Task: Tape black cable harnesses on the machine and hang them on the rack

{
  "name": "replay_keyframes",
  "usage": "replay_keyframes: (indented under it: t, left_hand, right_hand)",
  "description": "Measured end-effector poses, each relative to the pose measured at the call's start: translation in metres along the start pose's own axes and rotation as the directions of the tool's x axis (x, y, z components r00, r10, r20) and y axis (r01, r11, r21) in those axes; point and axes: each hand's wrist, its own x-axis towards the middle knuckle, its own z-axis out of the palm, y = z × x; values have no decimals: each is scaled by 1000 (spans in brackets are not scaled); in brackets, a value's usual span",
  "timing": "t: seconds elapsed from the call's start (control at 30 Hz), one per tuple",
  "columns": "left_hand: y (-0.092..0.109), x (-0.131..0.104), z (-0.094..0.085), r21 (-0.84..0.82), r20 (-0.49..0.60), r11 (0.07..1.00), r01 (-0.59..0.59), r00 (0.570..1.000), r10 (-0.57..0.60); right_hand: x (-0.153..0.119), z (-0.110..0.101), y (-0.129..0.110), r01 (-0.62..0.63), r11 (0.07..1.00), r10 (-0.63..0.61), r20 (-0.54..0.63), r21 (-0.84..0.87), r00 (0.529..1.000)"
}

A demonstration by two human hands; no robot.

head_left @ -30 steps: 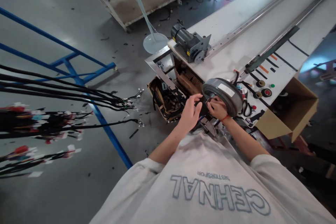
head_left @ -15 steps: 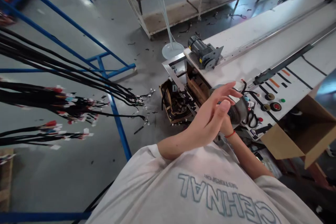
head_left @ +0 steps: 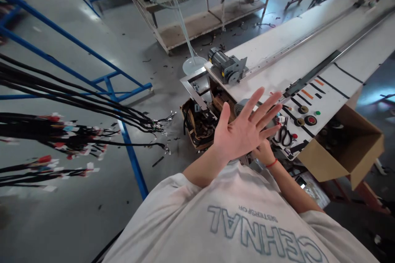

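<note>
My left hand (head_left: 242, 133) is raised in front of my chest, its palm in view and its fingers and thumb spread wide, holding nothing. Behind its lower edge is my right hand (head_left: 263, 153), with a red band on the wrist; its fingers are mostly hidden by the left hand. Beyond the hands, a white workbench (head_left: 277, 61) bears a grey motor (head_left: 226, 65) at its near corner. Black-handled scissors (head_left: 284, 134), rolls of tape (head_left: 303, 109) and black and orange strips lie at the bench's near edge.
Bundles of black cables (head_left: 77, 100) with connectors hang at the left by a blue metal frame (head_left: 131, 154). An open cardboard box (head_left: 325, 162) stands at the right, and a bin of scraps (head_left: 200, 131) below the bench end. Behind is a shelved table (head_left: 191, 31).
My left hand has turned and spread its fingers, with the thumb now pointing up. My right hand has lowered slightly behind it. The view has shifted a little to the right.
</note>
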Motion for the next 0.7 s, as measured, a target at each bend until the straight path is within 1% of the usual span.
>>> replay_keyframes:
  t: [0.07, 0.13, 0.2, 0.23, 0.3, 0.33, 0.37, 0.4, 0.43, 0.47, 0.5, 0.53, 0.57, 0.6, 0.63, 0.7]
  left_hand:
    - [-5, 3, 2, 3, -32, 999, 38, 999, -38]
    - [-12, 4, 1, 54, -78, 994, 96, 993, -91]
    - [-21, 3, -5, 134, -99, 978, 160, 984, -148]
    - [-27, 2, -10, 177, -85, 966, 189, 981, -176]
    - [-41, -2, -22, 271, 5, 935, 227, 971, -237]
    - [-50, -5, -29, 338, 58, 911, 238, 961, -272]
    - [-59, -9, -35, 432, 85, 869, 241, 948, -305]
    - [-69, -13, -40, 555, 70, 797, 241, 940, -333]
    - [-80, -17, -44, 690, 4, 681, 246, 939, -343]
    - [-92, -22, -47, 811, -91, 525, 260, 941, -325]
    - [-105, -25, -48, 893, -180, 355, 277, 943, -281]
    - [-120, -27, -49, 936, -237, 205, 286, 944, -231]
    - [-134, -26, -48, 956, -259, 90, 281, 946, -196]
    - [-149, -22, -47, 965, -255, 16, 263, 949, -185]
    - [-164, -16, -46, 970, -242, -22, 242, 952, -189]
    - [-189, 4, -47, 972, -234, -52, 228, 951, -203]
  right_hand:
    - [-3, -4, -1, 47, 999, -47, -22, 11, 999]
    - [-4, -8, -3, 51, 999, -50, -30, 16, 998]
    - [-4, -15, -5, 40, 999, -40, -15, 29, 999]
    - [-3, -19, -5, 36, 999, -36, 4, 39, 999]
    - [-3, -31, -6, 12, 998, -16, 59, 64, 998]
    - [-4, -40, -5, -13, 997, 8, 77, 73, 997]
    - [-5, -49, -3, -44, 996, 39, 75, 76, 996]
    - [-7, -58, -1, -79, 994, 76, 48, 78, 996]
    - [-9, -68, 3, -116, 990, 116, -1, 80, 993]
    - [-12, -78, 7, -154, 985, 160, -69, 83, 985]
    - [-15, -88, 14, -195, 976, 207, -143, 91, 968]
    - [-18, -96, 22, -241, 965, 258, -212, 104, 943]
    - [-21, -103, 30, -292, 949, 315, -267, 121, 911]
    - [-23, -108, 40, -346, 928, 373, -308, 142, 875]
    - [-24, -112, 50, -395, 903, 429, -332, 169, 840]
    - [-25, -114, 69, -473, 849, 527, -330, 236, 783]
